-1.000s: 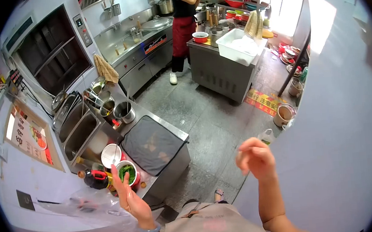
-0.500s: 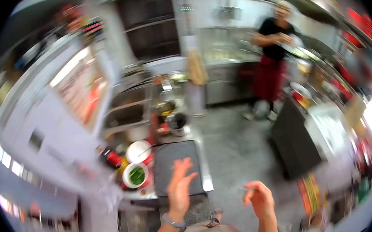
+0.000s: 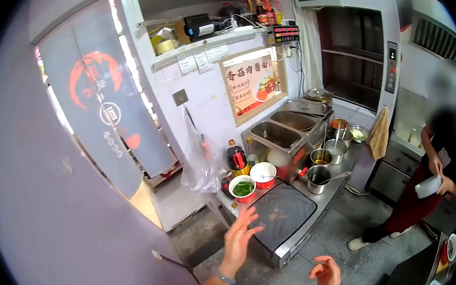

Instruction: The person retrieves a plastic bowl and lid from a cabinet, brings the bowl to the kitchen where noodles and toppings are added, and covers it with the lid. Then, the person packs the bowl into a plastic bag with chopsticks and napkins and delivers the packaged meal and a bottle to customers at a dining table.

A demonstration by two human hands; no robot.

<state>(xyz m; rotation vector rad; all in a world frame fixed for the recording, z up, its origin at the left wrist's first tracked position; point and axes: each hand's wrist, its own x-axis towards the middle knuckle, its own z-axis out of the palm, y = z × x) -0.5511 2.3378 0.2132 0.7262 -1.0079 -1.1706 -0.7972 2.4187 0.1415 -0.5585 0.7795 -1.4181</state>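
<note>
My left hand (image 3: 238, 245) is raised with its fingers spread and nothing in it, just in front of the dark grey mat (image 3: 280, 214) on the steel counter. My right hand (image 3: 325, 276) is at the bottom of the view, right of the counter's corner. Its fingers are loosely bent and apart, and it holds nothing. Beyond my left hand stand a red and white bowl of green leaves (image 3: 242, 189) and a white tub with a spoon (image 3: 264, 175). Neither hand touches any of these.
A dark sauce bottle (image 3: 237, 158), several steel pots (image 3: 318, 180) and a steel basin unit (image 3: 276, 134) stand on the counter. A plastic bag (image 3: 202, 161) hangs on the wall. At right, a person (image 3: 445, 145) holds a pale container (image 3: 428, 186). A hanging curtain (image 3: 102, 99) covers an opening at left.
My view has swung left, bringing the curtain and wall poster into clearer sight. Both my hands stay raised and empty. The other person now appears nearer, at the right edge.
</note>
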